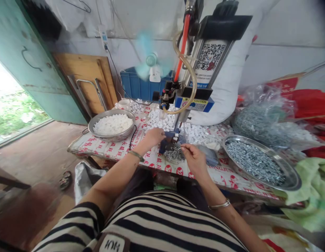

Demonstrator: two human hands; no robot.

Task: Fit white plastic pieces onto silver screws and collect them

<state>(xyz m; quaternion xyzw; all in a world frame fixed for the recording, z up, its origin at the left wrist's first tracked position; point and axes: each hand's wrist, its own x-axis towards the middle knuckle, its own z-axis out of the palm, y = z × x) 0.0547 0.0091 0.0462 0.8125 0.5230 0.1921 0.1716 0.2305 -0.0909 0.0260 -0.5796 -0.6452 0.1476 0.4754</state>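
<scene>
My left hand [155, 137] is at the left side of the small blue press base [166, 140], its fingers pinched together; what they hold, if anything, is hidden. My right hand [196, 159] is closed, thumb against forefinger, on what looks like a small metal pin, just right of a heap of loose metal pins [175, 153]. This heap lies in front of the base. Small white plastic pieces [175, 136] sit on the base under the press head. Above them stands the pneumatic press [195, 101] with its cylinder and hoses.
A steel bowl of white pieces [113, 124] stands left, and a steel tray of metal pins [256, 162] right. More white pieces [162, 119] are scattered behind the press. A spinning fan [151, 60] and a blue crate [133, 84] are at the back. Plastic bags [264, 115] lie far right.
</scene>
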